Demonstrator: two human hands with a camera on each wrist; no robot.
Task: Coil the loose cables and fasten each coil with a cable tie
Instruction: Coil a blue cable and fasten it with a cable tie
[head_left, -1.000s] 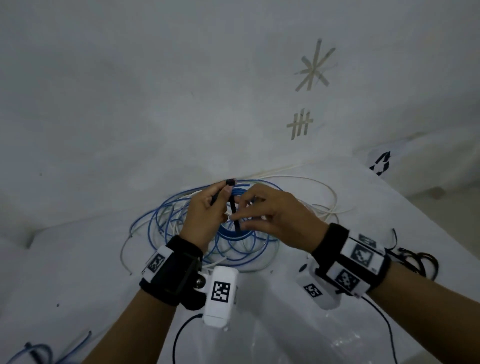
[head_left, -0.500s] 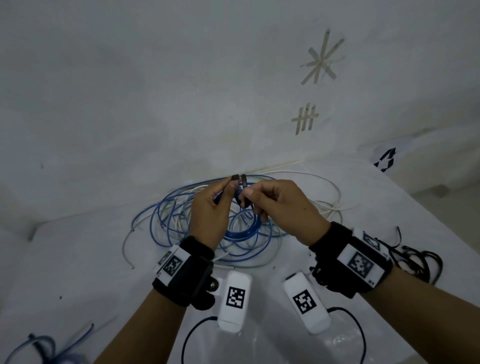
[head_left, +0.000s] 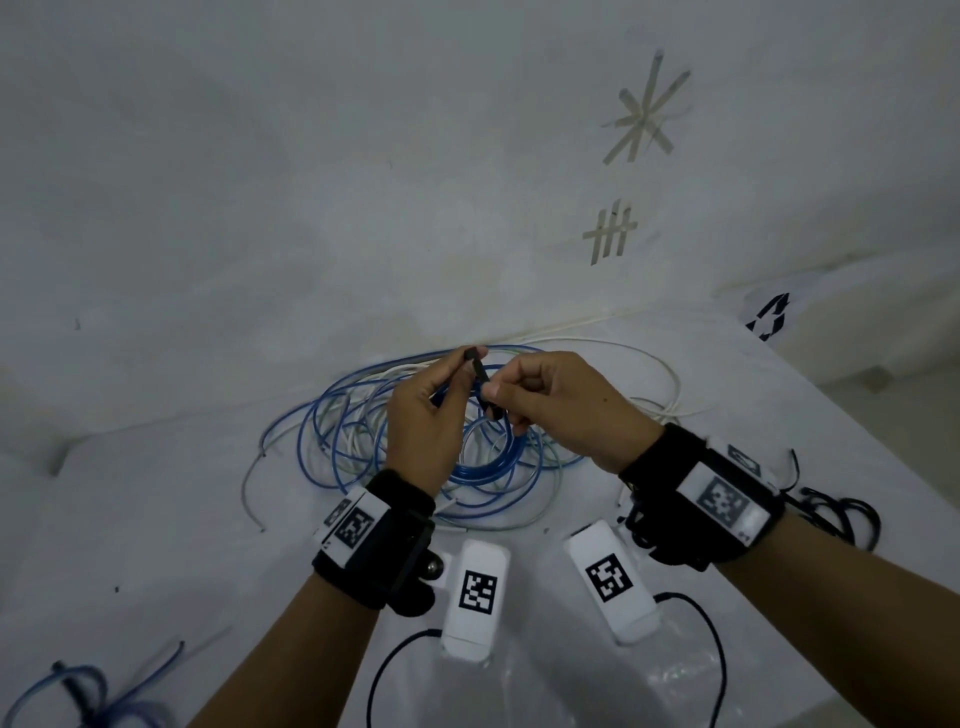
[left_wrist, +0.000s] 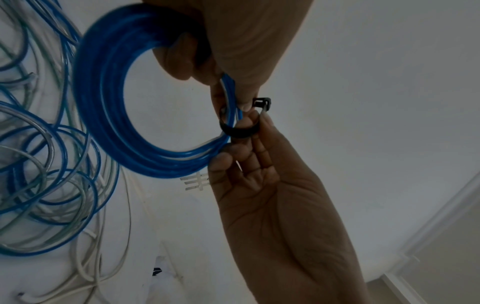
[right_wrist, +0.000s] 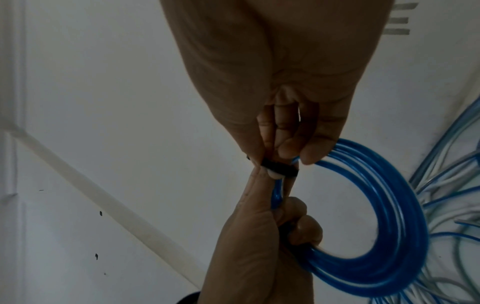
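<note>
A small blue cable coil hangs in the air over the table, gripped by my left hand, whose thumb and forefinger also hold the head of a black cable tie. The tie's strap loops round the coil's strands. My right hand pinches the strap just below the head. Under both hands, a loose pile of blue and white cables lies on the white table cover. Whether the tail is in the head is hidden by the fingers.
A tied blue bundle lies at the near left corner. Black cables sit by the table's right edge. White cable loops reach the wall behind. Tape marks are stuck on the wall.
The tie stood straight between the hands a second ago; the right hand has bent its strap round the coil up toward the head. Both hands rose slightly.
</note>
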